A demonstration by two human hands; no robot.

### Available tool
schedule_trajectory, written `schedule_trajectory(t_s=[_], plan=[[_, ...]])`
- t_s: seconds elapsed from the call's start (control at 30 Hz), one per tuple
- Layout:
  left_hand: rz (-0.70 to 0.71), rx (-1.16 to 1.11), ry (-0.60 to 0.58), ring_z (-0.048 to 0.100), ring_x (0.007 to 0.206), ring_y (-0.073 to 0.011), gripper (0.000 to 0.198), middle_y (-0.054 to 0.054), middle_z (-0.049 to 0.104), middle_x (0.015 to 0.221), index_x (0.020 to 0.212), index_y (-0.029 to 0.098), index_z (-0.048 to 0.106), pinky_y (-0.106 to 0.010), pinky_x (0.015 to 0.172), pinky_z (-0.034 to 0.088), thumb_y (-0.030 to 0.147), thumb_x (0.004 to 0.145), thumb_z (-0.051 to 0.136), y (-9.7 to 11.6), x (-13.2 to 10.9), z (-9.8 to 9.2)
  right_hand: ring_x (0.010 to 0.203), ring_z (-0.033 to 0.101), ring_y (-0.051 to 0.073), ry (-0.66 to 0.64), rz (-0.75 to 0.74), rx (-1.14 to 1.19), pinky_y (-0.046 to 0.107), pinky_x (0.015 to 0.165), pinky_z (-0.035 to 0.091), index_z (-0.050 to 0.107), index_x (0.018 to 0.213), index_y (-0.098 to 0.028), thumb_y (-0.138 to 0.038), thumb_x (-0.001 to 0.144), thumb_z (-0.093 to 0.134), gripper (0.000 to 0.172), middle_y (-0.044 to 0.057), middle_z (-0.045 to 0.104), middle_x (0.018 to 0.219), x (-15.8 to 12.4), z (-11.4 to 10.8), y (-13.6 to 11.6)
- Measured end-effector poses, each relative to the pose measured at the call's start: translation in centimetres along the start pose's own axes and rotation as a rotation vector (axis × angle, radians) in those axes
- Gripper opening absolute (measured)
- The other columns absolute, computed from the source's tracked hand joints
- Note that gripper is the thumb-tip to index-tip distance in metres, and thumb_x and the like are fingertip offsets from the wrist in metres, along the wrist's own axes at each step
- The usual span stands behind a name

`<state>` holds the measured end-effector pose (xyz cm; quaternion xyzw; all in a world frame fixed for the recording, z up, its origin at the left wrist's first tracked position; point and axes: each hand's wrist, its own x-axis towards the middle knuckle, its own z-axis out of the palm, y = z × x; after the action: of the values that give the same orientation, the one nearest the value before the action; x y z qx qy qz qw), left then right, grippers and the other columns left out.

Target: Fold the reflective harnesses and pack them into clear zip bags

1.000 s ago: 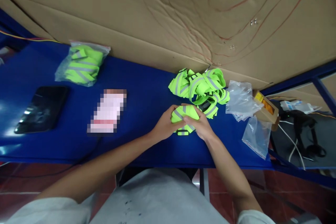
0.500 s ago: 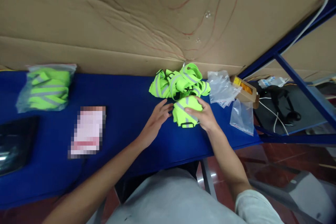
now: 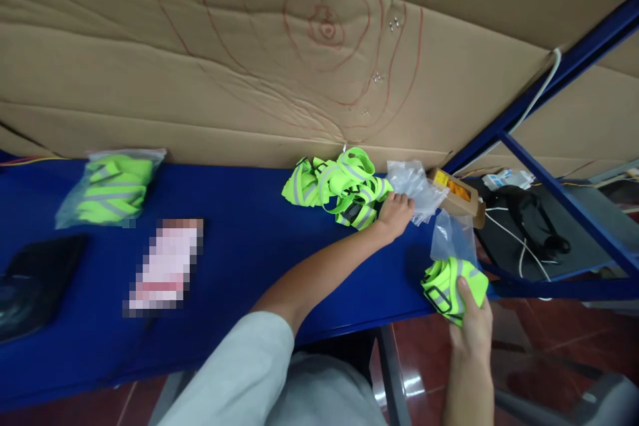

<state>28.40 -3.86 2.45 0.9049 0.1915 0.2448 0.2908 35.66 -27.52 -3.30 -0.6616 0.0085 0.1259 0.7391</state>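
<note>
In my right hand [image 3: 474, 327] is a folded bundle of fluorescent yellow-green reflective webbing [image 3: 456, 286] with grey stripes and a black buckle; thumb on top, fingers underneath. It is held at the table's front right edge, just below a single clear plastic bag [image 3: 453, 236]. My left hand [image 3: 397, 215] reaches across to the near edge of a stack of clear plastic bags [image 3: 417, 186]. Its fingers bend downward with the tips hidden, so a grip cannot be made out. Close beside that hand lies a loose heap of the same reflective webbing [image 3: 344, 180].
Further left on the blue table [image 3: 239, 246] lie a bagged bundle of webbing [image 3: 114, 190], a blurred-out phone-like rectangle [image 3: 167, 266] and a dark glossy object [image 3: 37, 286]. An open cardboard box [image 3: 456, 194] stands at right, beside a blue metal frame [image 3: 559, 173]. Cardboard [image 3: 224, 80] lines the back.
My right hand has carried the folded webbing bundle rightward and nearer to me. My left hand has left the bundle's side and crossed right to the plastic bags. The view has shifted slightly.
</note>
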Motion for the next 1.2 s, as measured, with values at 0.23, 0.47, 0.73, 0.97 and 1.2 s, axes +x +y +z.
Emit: schedule_trajectory(t_s=[0.23, 0.47, 0.73, 0.97, 1.2], plan=[[0.067, 0.048, 0.045, 0.073, 0.096, -0.0345, 0.034, -0.015, 0.073, 0.098, 0.102, 0.013, 0.072, -0.048, 0.093, 0.054, 0.024, 0.105, 0.039, 3.9, -7.1, -4.6, 0.084, 0.078, 0.021, -0.183, 0.105, 0.015, 0.029, 0.07, 0.066, 0.074, 0.116, -0.023, -0.038, 0.066, 0.091, 0.055, 0.004, 0.079, 0.106, -1.0, 1.8, 0.0], [-0.092, 0.165, 0.566, 0.071, 0.089, -0.0163, 0.03, -0.002, 0.074, 0.103, 0.118, 0.027, 0.07, -0.028, 0.078, 0.057, 0.01, 0.096, 0.058, 3.8, -21.9, -15.3, 0.079, 0.077, 0.024, -0.622, 0.21, 0.019, 0.034, 0.071, 0.064, 0.067, 0.131, -0.025, -0.039, 0.068, 0.09, 0.068, 0.005, 0.08, 0.096, -4.4, 7.0, -0.9], [-0.457, 0.564, 0.549, 0.071, 0.085, -0.0187, 0.036, -0.008, 0.069, 0.107, 0.133, 0.022, 0.065, -0.028, 0.072, 0.056, 0.025, 0.097, 0.063, -0.3, -25.0, -13.0, 0.08, 0.076, 0.022, -0.81, 0.36, -0.032, 0.03, 0.07, 0.063, 0.07, 0.121, -0.022, -0.033, 0.063, 0.096, 0.065, 0.005, 0.079, 0.094, -9.1, 9.4, -0.8], [-0.253, 0.217, -0.11, 0.054, 0.139, -0.03, 0.095, -0.013, 0.046, 0.159, 0.166, 0.035, 0.0, -0.046, 0.109, 0.05, 0.033, 0.097, 0.065, -1.6, -25.3, -12.8, 0.08, 0.076, 0.021, -0.517, 0.292, -0.119, 0.03, 0.069, 0.063, 0.068, 0.123, -0.019, -0.034, 0.063, 0.095, 0.068, 0.006, 0.079, 0.099, -9.0, 5.9, 0.2], [0.008, 0.243, -0.445, 0.014, 0.16, -0.037, 0.129, -0.016, 0.018, 0.172, 0.165, 0.032, 0.006, -0.065, 0.125, 0.006, 0.039, 0.069, 0.091, -8.8, -20.7, -13.9, 0.08, 0.077, 0.022, -0.477, 0.293, -0.127, 0.031, 0.071, 0.063, 0.069, 0.117, -0.018, -0.035, 0.063, 0.095, 0.063, 0.006, 0.079, 0.099, -9.6, 6.6, 0.7]])
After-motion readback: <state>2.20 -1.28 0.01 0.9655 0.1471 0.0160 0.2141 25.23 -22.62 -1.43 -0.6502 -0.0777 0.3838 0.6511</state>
